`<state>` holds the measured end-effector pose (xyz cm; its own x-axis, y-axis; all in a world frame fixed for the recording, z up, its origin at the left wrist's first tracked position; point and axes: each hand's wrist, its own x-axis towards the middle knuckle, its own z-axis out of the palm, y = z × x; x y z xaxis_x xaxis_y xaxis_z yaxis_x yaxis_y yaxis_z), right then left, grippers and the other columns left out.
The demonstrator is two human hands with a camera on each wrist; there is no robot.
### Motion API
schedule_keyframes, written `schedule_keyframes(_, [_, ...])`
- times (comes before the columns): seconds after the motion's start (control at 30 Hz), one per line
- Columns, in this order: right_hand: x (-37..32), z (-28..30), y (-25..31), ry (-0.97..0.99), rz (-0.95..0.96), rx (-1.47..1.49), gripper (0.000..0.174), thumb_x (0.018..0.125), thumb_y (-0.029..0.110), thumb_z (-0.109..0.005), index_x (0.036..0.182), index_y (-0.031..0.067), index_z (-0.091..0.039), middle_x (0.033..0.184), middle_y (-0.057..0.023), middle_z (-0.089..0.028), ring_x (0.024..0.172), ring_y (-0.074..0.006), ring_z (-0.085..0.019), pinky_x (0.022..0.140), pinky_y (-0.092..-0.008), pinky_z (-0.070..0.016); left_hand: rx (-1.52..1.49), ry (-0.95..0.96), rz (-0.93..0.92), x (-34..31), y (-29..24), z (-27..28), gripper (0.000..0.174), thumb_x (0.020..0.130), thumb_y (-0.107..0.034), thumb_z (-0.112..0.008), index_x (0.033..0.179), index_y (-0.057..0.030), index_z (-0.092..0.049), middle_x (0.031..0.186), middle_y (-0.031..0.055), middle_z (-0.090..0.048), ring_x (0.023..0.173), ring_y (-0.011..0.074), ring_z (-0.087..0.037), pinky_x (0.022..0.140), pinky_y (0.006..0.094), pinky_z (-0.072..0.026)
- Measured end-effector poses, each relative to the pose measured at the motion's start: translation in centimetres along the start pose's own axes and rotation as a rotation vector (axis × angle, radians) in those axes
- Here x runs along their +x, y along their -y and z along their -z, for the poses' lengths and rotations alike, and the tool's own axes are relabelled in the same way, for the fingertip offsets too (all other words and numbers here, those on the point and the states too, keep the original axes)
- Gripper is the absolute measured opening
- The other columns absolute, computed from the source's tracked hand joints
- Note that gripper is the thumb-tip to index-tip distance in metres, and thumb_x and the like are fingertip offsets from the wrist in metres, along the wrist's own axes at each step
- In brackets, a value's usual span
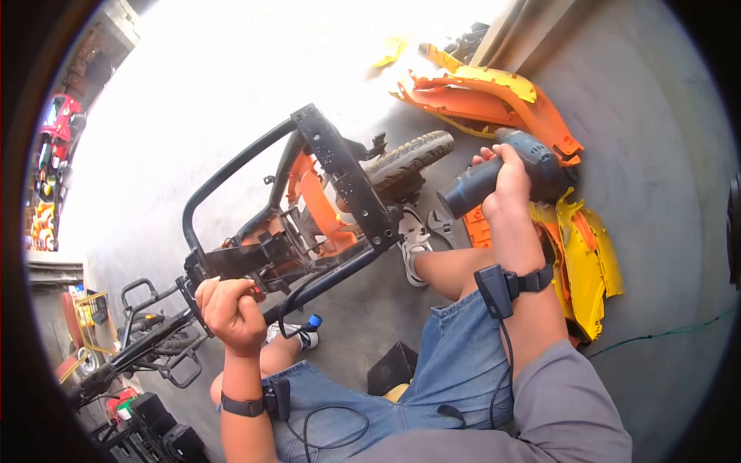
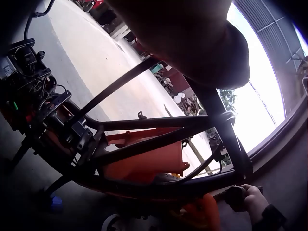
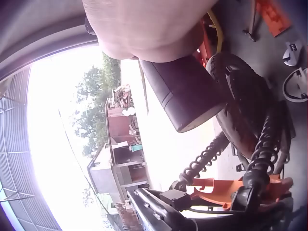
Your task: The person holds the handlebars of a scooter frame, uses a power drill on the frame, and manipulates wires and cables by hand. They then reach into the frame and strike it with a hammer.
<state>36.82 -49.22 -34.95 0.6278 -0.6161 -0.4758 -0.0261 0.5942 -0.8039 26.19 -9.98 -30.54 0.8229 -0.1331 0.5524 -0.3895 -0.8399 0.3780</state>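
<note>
In the head view, my right hand grips a dark blue power drill by its handle, right of the black tubular frame. The right wrist view shows the hand above the drill's thick dark end. My left hand has its fingers curled beside the frame's lower left tubes; a small red thing shows near the fingertips, and whether they pinch anything is hidden. An orange panel sits inside the frame, and a tyred wheel is behind it.
Orange panels and yellow panels lie on the floor at the right. An adjustable wrench lies near one shoe. A blue-capped cable end hangs below the frame. A black box stands between the legs.
</note>
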Motion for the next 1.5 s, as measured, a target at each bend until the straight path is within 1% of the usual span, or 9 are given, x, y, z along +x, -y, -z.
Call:
schedule_keyframes(0.27, [-6.9,6.5,13.8,0.145,0.230,0.055,0.034,0.082,0.020,-0.065,0.109,0.0021,-0.056,0.091,-0.0125,-0.065,0.076,-0.0233,-0.065,0.068,-0.0371,-0.0549,0.043,-0.049,-0.025,-0.6,-0.4,-0.2,0.014,0.074,-0.003,-0.050,0.072,-0.0029,-0.064,0.068,0.0096,-0.060,0.071,0.0260,-0.054,0.078,0.0359,-0.0413])
schedule_keyframes(0.37, [-6.1,11.9,16.9,0.310,0.243,-0.522,0.038,0.083,0.022,-0.067,0.111,-0.0010,-0.057,0.095,-0.0124,-0.067,0.074,-0.0179,-0.065,0.068,-0.0315,-0.0535,0.034,-0.062,-0.001,-1.0,0.2,-0.5,0.014,0.074,-0.001,-0.051,0.073,-0.0028,-0.065,0.070,0.0096,-0.062,0.072,0.0264,-0.056,0.080,0.0360,-0.0415])
schedule_keyframes(0.43, [-3.9,17.2,13.7,0.341,0.418,-0.664,0.037,0.080,0.019,-0.072,0.108,0.0001,-0.058,0.083,-0.0099,-0.066,0.064,-0.0166,-0.064,0.060,-0.0283,-0.0535,0.039,-0.060,0.011,-1.2,0.1,-0.6,0.014,0.075,-0.001,-0.051,0.074,-0.0023,-0.065,0.072,0.0095,-0.062,0.076,0.0261,-0.056,0.082,0.0363,-0.0413])
schedule_keyframes(0.5, [-2.1,23.2,10.3,0.464,-0.085,-0.783,0.032,0.082,0.017,-0.070,0.106,-0.0009,-0.060,0.082,-0.0087,-0.066,0.070,-0.0161,-0.064,0.069,-0.0315,-0.0539,0.028,-0.062,0.013,-1.6,0.6,-0.8,0.015,0.077,-0.002,-0.050,0.076,-0.0019,-0.065,0.073,0.0094,-0.063,0.080,0.0258,-0.055,0.084,0.0365,-0.0409])
schedule_keyframes(0.6, [-1.0,31.3,0.0,0.256,-0.320,-1.267,0.054,0.070,0.033,-0.075,0.094,-0.0142,-0.064,0.084,-0.0166,-0.068,0.074,-0.0227,-0.064,0.063,-0.0327,-0.0485,0.058,-0.010,0.045,-1.8,1.0,-0.7,0.016,0.078,-0.003,-0.050,0.077,-0.0017,-0.066,0.075,0.0090,-0.063,0.081,0.0253,-0.056,0.084,0.0365,-0.0409])
schedule_keyframes(0.7, [-2.1,38.3,-9.4,0.267,-0.466,-1.797,0.051,0.069,0.037,-0.074,0.103,-0.0008,-0.069,0.103,-0.0217,-0.070,0.097,-0.0335,-0.069,0.084,-0.0399,-0.0540,0.104,0.007,0.017,-1.8,1.2,-0.8,0.017,0.079,-0.002,-0.049,0.078,-0.0016,-0.066,0.073,0.0087,-0.062,0.079,0.0252,-0.055,0.083,0.0361,-0.0410])
schedule_keyframes(0.9, [-4.0,47.3,-20.3,0.318,-0.226,-2.015,0.056,0.072,0.035,-0.077,0.118,0.0085,-0.060,0.104,-0.0139,-0.069,0.100,-0.0306,-0.066,0.087,-0.0417,-0.0507,0.134,0.049,0.102,-1.8,0.8,-0.9,0.018,0.081,-0.001,-0.046,0.079,0.0006,-0.064,0.071,0.0076,-0.055,0.075,0.0213,-0.051,0.075,0.0332,-0.0404])
schedule_keyframes(1.17, [-0.7,44.5,-20.9,0.424,-0.075,-1.846,0.047,0.081,0.032,-0.071,0.117,0.0057,-0.059,0.119,-0.0134,-0.060,0.119,-0.0297,-0.052,0.100,-0.0442,-0.0398,0.112,0.073,0.181,-2.2,2.0,-0.7,0.017,0.081,0.003,-0.043,0.079,0.0009,-0.060,0.073,0.0071,-0.051,0.076,0.0198,-0.048,0.072,0.0324,-0.0392])
schedule_keyframes(1.5, [25.7,33.1,-14.4,0.037,0.538,-1.979,0.049,0.093,0.015,-0.051,0.139,0.0036,-0.040,0.146,-0.0136,-0.040,0.140,-0.0289,-0.032,0.116,-0.0410,-0.0253,0.169,0.124,0.189,-1.8,1.5,-0.1,0.013,0.080,0.000,-0.040,0.073,-0.0003,-0.051,0.072,0.0075,-0.046,0.074,0.0203,-0.045,0.086,0.0350,-0.0381])
